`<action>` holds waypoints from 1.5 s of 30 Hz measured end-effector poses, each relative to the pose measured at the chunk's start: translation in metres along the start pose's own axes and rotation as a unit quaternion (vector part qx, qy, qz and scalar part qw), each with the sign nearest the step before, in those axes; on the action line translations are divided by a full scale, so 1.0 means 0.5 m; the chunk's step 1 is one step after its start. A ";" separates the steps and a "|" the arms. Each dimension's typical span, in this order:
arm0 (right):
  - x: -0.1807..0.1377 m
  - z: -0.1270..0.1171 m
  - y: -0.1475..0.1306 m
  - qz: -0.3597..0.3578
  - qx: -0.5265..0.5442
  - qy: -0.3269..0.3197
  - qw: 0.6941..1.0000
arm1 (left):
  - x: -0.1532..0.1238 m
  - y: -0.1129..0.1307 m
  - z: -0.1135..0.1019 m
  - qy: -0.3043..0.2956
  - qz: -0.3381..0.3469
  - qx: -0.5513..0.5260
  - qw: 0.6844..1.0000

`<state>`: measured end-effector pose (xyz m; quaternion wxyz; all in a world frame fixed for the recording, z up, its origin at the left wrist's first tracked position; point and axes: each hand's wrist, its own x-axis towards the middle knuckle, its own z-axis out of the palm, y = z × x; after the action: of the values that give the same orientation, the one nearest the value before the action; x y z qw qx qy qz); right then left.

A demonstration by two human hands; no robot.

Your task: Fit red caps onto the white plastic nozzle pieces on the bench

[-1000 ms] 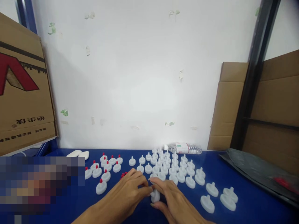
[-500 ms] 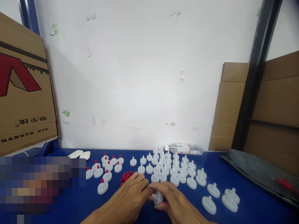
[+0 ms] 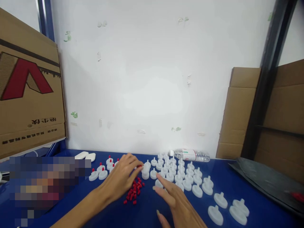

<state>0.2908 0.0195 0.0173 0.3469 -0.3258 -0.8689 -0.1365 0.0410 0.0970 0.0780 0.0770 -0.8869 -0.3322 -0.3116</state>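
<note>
My left hand (image 3: 123,174) reaches over the table with thumb and forefinger pinched together. A sliver of a red cap (image 3: 140,166) shows at its fingertips, beside a white round piece with a spout (image 3: 145,173); whether the fingers also touch that piece is hidden. My right hand (image 3: 173,199) is open, fingers apart and nothing in it, in front of the white pieces. Loose red caps (image 3: 135,188) lie in a small heap between my hands. Several white pieces wearing red caps (image 3: 103,174) stand left of my left hand, some hidden behind it.
Rows of uncapped white pieces (image 3: 181,172) fill the middle right. Behind them lies a clear plastic bottle (image 3: 190,155). A dark plastic bag (image 3: 263,177) rests at the right, two white rounded items (image 3: 90,157) at the back left. A cardboard box (image 3: 33,104) stands on the left.
My hands have parted from the white piece they held together, which I no longer see between them. The left moved up and forward; the right opened. The view has shifted slightly.
</note>
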 end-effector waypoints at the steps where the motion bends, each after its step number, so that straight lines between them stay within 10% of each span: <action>1: -0.002 0.001 0.001 0.008 -0.006 -0.020 1.000 | 0.000 -0.020 0.000 -0.012 -0.011 0.039 0.999; 9: -0.001 0.000 -0.001 0.076 -0.009 -0.113 0.991 | -0.008 -0.085 0.013 -0.048 -0.034 0.136 0.989; 36: 0.023 -0.025 -0.007 -0.012 -0.124 -0.057 0.991 | -0.012 -0.063 0.020 -0.103 -0.037 0.170 0.979; 45: 0.095 -0.211 0.325 0.203 -0.258 -0.209 0.921 | 0.034 -0.021 -0.006 -0.061 -0.022 0.158 0.985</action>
<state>0.4264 0.1149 0.1279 0.0813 -0.5947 -0.7713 -0.2117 0.0427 0.1133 0.0896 0.1891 -0.8734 -0.4006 -0.2023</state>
